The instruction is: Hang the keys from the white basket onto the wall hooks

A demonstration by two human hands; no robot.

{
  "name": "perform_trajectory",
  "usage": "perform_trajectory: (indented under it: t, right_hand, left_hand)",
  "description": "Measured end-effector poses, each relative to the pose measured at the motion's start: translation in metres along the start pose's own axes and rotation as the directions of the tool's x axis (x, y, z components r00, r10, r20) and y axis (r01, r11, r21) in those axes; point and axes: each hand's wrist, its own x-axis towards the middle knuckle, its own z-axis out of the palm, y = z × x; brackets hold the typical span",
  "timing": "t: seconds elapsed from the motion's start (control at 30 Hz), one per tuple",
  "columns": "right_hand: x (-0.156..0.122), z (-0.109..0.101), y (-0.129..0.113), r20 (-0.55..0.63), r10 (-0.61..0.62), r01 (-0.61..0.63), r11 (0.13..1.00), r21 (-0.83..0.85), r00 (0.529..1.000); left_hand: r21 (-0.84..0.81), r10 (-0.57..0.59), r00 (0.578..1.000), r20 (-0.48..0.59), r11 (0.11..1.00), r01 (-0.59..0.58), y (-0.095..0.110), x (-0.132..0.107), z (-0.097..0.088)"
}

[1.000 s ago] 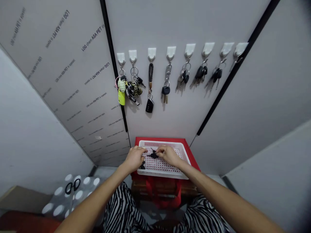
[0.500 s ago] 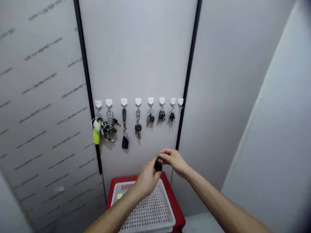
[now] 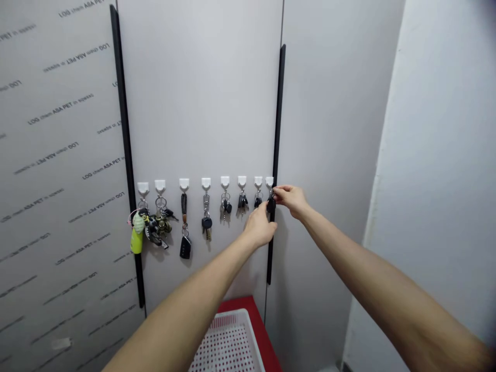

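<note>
A dark bunch of keys (image 3: 272, 204) is held between my two hands, just below the rightmost white hook (image 3: 269, 182). My left hand (image 3: 260, 226) is closed with its fingers on the lower left side of the bunch. From the right, my right hand (image 3: 291, 199) pinches its upper end near the hook. Whether the ring sits on the hook is hidden by the fingers. Just left of my hands, another key bunch (image 3: 258, 200) hangs from its own hook (image 3: 258, 182), partly covered by my left hand.
More hooks to the left carry key bunches (image 3: 206, 222), a black car key (image 3: 185, 247) on a strap and a lime-green tag (image 3: 136, 242). Black vertical strips (image 3: 278, 124) edge the panel. Below, a white perforated basket (image 3: 253, 336) stands on a red surface (image 3: 267, 336).
Both hands have risen with the keys from above the basket to the rightmost hook. The camera view has tilted up, so less of the basket shows.
</note>
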Motion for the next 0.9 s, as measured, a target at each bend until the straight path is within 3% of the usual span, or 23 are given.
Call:
perform_trajectory:
  t: [0.17, 0.33, 0.5, 0.6, 0.73, 0.8, 0.87, 0.9]
  right_hand:
    - [0.016, 0.002, 0.003, -0.094, -0.01, 0.002, 0.996, -0.086, 0.995]
    - [0.02, 0.005, 0.012, -0.132, -0.006, -0.011, 0.992, -0.127, 0.991]
    - [0.019, 0.006, 0.021, -0.161, -0.024, -0.004, 0.986, -0.169, 0.987]
    - [0.015, 0.001, 0.027, -0.207, -0.049, 0.008, 0.981, -0.195, 0.977]
    - [-0.016, -0.004, 0.055, -0.267, -0.148, 0.069, 0.956, -0.287, 0.952]
    - [-0.049, 0.0, 0.085, -0.171, -0.142, 0.082, 0.945, -0.317, 0.975]
    - [-0.093, 0.009, 0.122, 0.076, -0.049, 0.074, 0.929, -0.364, 0.996]
    - [-0.117, 0.016, 0.141, 0.207, 0.022, 0.062, 0.919, -0.389, 0.978]
  left_hand:
    - [0.019, -0.015, 1.0, -0.001, 1.0, 0.015, -0.005, -0.001, -0.001]
    - [0.05, -0.042, 0.999, 0.028, 0.998, 0.041, -0.018, -0.014, -0.006]
    - [-0.02, -0.087, 0.995, 0.051, 0.996, 0.088, -0.032, -0.031, -0.009]
    - [-0.089, -0.125, 0.99, 0.063, 0.987, 0.13, -0.053, -0.049, -0.008]
    - [-0.204, -0.231, 0.97, 0.072, 0.949, 0.241, -0.106, -0.093, -0.002]
    - [-0.263, -0.306, 0.95, 0.07, 0.913, 0.313, -0.139, -0.122, 0.003]
    - [-0.32, -0.4, 0.914, 0.068, 0.859, 0.399, -0.169, -0.152, 0.012]
    - [-0.353, -0.446, 0.892, 0.072, 0.825, 0.441, -0.183, -0.165, 0.017]
